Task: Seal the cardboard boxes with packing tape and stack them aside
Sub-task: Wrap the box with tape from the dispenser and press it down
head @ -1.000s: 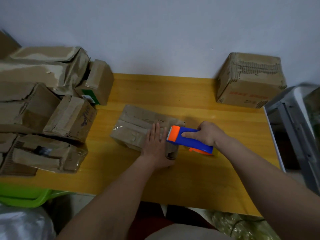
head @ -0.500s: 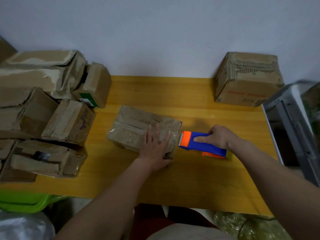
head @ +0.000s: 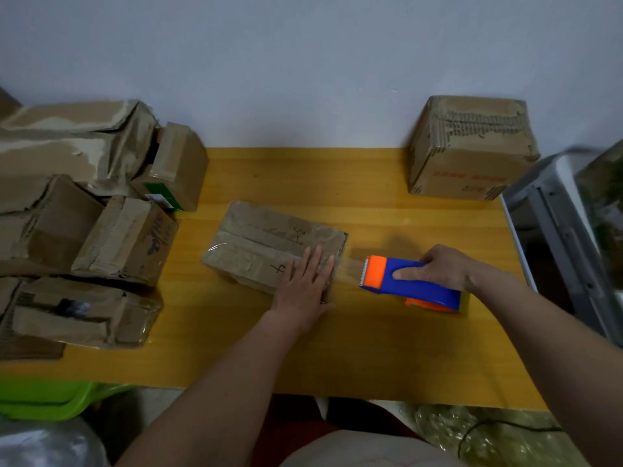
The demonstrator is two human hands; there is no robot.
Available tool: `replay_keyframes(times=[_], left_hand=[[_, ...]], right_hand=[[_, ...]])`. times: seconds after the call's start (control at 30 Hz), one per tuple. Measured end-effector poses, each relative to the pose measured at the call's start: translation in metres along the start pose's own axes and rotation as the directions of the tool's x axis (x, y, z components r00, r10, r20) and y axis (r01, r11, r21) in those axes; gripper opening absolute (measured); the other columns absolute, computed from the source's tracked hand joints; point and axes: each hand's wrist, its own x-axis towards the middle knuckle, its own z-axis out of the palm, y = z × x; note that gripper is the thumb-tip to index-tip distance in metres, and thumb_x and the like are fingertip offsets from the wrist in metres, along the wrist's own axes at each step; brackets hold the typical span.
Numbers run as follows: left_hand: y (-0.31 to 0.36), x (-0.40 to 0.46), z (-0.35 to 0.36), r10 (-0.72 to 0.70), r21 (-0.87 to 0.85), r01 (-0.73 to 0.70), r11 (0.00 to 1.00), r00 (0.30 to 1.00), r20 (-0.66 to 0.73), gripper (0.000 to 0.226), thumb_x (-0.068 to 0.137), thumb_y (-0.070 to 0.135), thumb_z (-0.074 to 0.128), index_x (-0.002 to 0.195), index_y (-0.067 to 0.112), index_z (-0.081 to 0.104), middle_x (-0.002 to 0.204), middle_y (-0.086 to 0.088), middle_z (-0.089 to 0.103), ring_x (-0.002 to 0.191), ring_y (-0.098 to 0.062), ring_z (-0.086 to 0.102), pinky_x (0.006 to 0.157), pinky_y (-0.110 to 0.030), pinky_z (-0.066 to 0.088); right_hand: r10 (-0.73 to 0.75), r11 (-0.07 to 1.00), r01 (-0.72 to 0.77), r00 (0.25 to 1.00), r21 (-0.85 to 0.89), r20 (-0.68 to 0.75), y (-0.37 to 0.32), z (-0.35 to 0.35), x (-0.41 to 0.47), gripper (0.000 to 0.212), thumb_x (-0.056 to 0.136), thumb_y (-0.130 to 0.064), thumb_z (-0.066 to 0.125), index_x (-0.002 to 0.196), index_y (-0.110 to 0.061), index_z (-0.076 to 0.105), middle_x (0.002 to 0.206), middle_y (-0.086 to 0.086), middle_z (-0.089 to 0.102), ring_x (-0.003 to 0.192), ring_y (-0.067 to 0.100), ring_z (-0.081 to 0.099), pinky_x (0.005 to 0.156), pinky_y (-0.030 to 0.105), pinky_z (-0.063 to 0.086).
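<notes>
A flat cardboard box (head: 259, 244) with handwritten marks lies in the middle of the yellow wooden table (head: 387, 348). My left hand (head: 303, 284) presses flat on its near right corner, fingers straight. My right hand (head: 438, 267) grips a blue and orange tape dispenser (head: 408, 281) just right of the box, above the table. A strip of clear tape (head: 350, 266) stretches from the box's right edge to the dispenser's orange head.
A pile of several worn cardboard boxes (head: 84, 224) fills the left of the table. One larger box (head: 472, 150) stands at the back right by the wall. A grey metal frame (head: 566, 237) sits off the right edge; a green bin (head: 43, 396) is below left.
My right hand has pulled the dispenser rightwards, off the box top and past its right edge, drawing tape out. My left hand has stayed pressed on the box.
</notes>
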Motion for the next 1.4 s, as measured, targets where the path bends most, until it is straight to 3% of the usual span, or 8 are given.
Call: replay_keyframes(times=[0.23, 0.37, 0.53, 0.67, 1.0, 1.23, 1.3, 1.4], left_hand=[[0.029, -0.002, -0.01, -0.149, -0.182, 0.153, 0.971, 0.988, 0.035, 0.103, 0.092, 0.058, 0.051, 0.148, 0.02, -0.027, 0.154, -0.009, -0.035, 0.143, -0.028, -0.029, 0.119, -0.05, -0.01], [0.002, 0.0, -0.015, -0.049, -0.039, 0.052, 0.998, 0.996, 0.074, 0.129, 0.076, 0.058, 0.072, 0.148, 0.02, -0.028, 0.152, -0.004, -0.037, 0.143, -0.03, -0.029, 0.118, -0.054, -0.009], [-0.018, 0.002, -0.009, -0.061, -0.044, 0.064, 0.997, 0.995, 0.073, 0.109, 0.088, 0.047, 0.062, 0.147, 0.029, -0.028, 0.154, 0.0, -0.036, 0.143, -0.029, -0.03, 0.115, -0.062, -0.008], [-0.015, 0.004, -0.007, -0.081, -0.05, 0.086, 0.995, 0.992, 0.102, 0.107, 0.09, 0.045, 0.061, 0.147, 0.03, -0.029, 0.154, 0.001, -0.037, 0.142, -0.029, -0.032, 0.115, -0.064, -0.006], [0.022, 0.011, -0.011, -0.307, -0.289, 0.303, 0.908, 0.951, 0.033, 0.112, 0.089, 0.029, 0.068, 0.149, 0.023, -0.026, 0.151, -0.006, -0.041, 0.142, -0.03, -0.032, 0.113, -0.058, -0.016], [-0.011, -0.015, -0.004, -0.166, -0.173, 0.16, 0.972, 0.986, -0.021, 0.122, 0.081, 0.059, 0.065, 0.15, 0.009, -0.023, 0.157, -0.01, -0.029, 0.145, -0.027, -0.025, 0.115, -0.039, -0.017], [-0.02, -0.021, -0.003, -0.166, -0.12, 0.165, 0.979, 0.986, -0.001, 0.12, 0.081, 0.064, 0.061, 0.15, 0.012, -0.022, 0.157, -0.013, -0.028, 0.145, -0.032, -0.025, 0.118, -0.046, -0.013], [-0.031, -0.028, -0.003, -0.209, -0.123, 0.213, 0.969, 0.977, 0.038, 0.118, 0.08, 0.067, 0.059, 0.151, 0.017, -0.022, 0.156, -0.016, -0.029, 0.144, -0.038, -0.024, 0.118, -0.054, -0.01]], right_hand=[[-0.05, 0.986, 0.034, 0.995, -0.164, -0.091, -0.015, -0.001, 0.0, 0.052, 0.081, -0.06, 0.059, 0.091, -0.009, 0.063, 0.085, 0.009, 0.065, 0.078, 0.025, 0.062, 0.065, 0.032, 0.043], [-0.027, 0.968, 0.014, 0.998, -0.251, -0.049, -0.025, -0.004, -0.003, 0.035, 0.087, -0.047, 0.058, 0.092, -0.012, 0.057, 0.084, 0.005, 0.06, 0.08, 0.023, 0.059, 0.07, 0.033, 0.044], [-0.077, 0.895, 0.0, 0.985, -0.447, -0.153, -0.052, 0.008, 0.001, 0.026, 0.092, -0.041, 0.055, 0.09, -0.015, 0.053, 0.075, 0.0, 0.051, 0.078, 0.022, 0.054, 0.063, 0.03, 0.04], [-0.178, 0.747, -0.077, 0.934, -0.66, -0.31, -0.054, 0.023, 0.002, 0.022, 0.095, -0.026, 0.049, 0.11, -0.02, 0.064, 0.111, -0.002, 0.065, 0.106, 0.021, 0.061, 0.073, 0.027, 0.04], [-0.037, 0.944, -0.148, 0.839, -0.294, -0.543, -0.005, 0.044, 0.022, 0.046, 0.098, -0.043, 0.041, 0.118, -0.001, 0.046, 0.12, 0.017, 0.06, 0.112, 0.034, 0.057, 0.089, 0.04, 0.043], [0.136, 0.94, -0.242, 0.912, -0.241, -0.386, 0.015, 0.085, 0.039, 0.054, 0.095, -0.032, 0.05, 0.135, 0.001, 0.033, 0.137, 0.019, 0.041, 0.128, 0.034, 0.04, 0.103, 0.04, 0.036], [0.047, 0.944, -0.206, 0.858, -0.258, -0.511, 0.01, 0.082, 0.035, 0.052, 0.091, -0.036, 0.058, 0.125, 0.001, 0.044, 0.126, 0.02, 0.048, 0.119, 0.036, 0.044, 0.099, 0.041, 0.038], [-0.273, 0.959, 0.147, 0.702, -0.241, -0.657, -0.019, 0.081, 0.03, 0.025, 0.087, -0.013, 0.061, 0.106, 0.004, 0.058, 0.109, 0.023, 0.055, 0.104, 0.04, 0.05, 0.093, 0.045, 0.039]])
